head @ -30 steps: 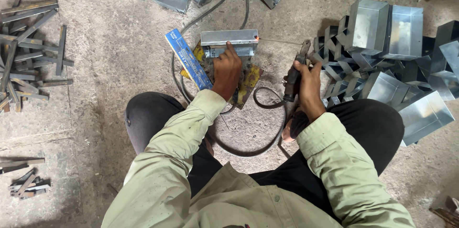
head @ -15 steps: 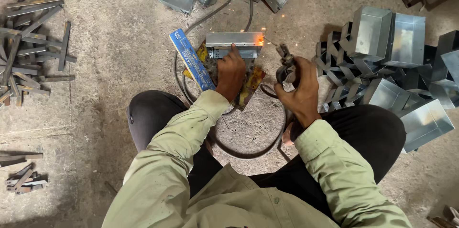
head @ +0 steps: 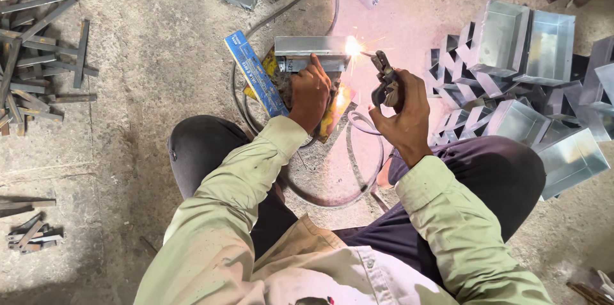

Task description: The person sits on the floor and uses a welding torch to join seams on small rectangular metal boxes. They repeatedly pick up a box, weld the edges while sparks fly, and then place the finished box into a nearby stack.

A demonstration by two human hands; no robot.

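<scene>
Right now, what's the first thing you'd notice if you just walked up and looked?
The bright white spark jumps out first, at the right end of the metal box on the floor ahead. The right hand holds a welding holder whose tip meets that spark, while the left hand presses on the box. Shiny metal boxes pile up on the right, and dark metal strips on the left.
</scene>
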